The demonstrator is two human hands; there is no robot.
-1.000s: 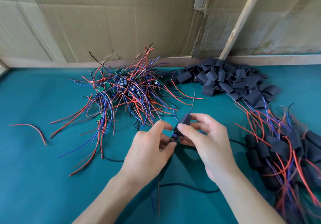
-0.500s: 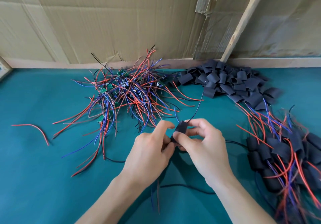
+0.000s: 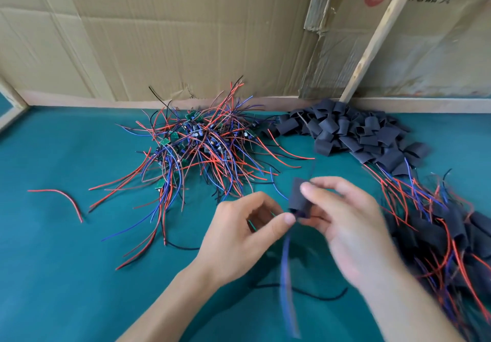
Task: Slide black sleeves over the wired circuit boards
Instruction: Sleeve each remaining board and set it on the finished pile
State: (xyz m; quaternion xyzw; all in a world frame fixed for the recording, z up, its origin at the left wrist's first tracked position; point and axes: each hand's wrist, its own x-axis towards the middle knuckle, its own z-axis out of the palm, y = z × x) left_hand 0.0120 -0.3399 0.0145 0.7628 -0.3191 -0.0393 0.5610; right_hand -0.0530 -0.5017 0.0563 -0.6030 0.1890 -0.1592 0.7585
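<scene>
My right hand [image 3: 342,222] pinches a black sleeve [image 3: 298,195] between thumb and fingers, above the teal table [image 3: 66,275]. Blue wires [image 3: 287,275] hang blurred from the sleeve's lower end. My left hand [image 3: 244,232] is just left of it, thumb tip at the sleeve's lower opening, fingers curled; whether it holds the wires is hidden. The board itself is not visible. A tangle of bare wired circuit boards [image 3: 196,145] lies beyond my hands. Loose black sleeves [image 3: 353,132] are heaped at the back right.
Sleeved boards with red and blue wires [image 3: 438,230] pile up along the right side. A single red wire [image 3: 61,198] lies at the left. A black wire [image 3: 305,291] runs under my hands. Cardboard sheets [image 3: 186,28] and a leaning wooden stick [image 3: 377,31] stand behind the table.
The sleeve has turned more upright in my right hand and risen a little. My left hand has drawn back slightly to the sleeve's lower end. Blue wires now trail down, blurred by motion.
</scene>
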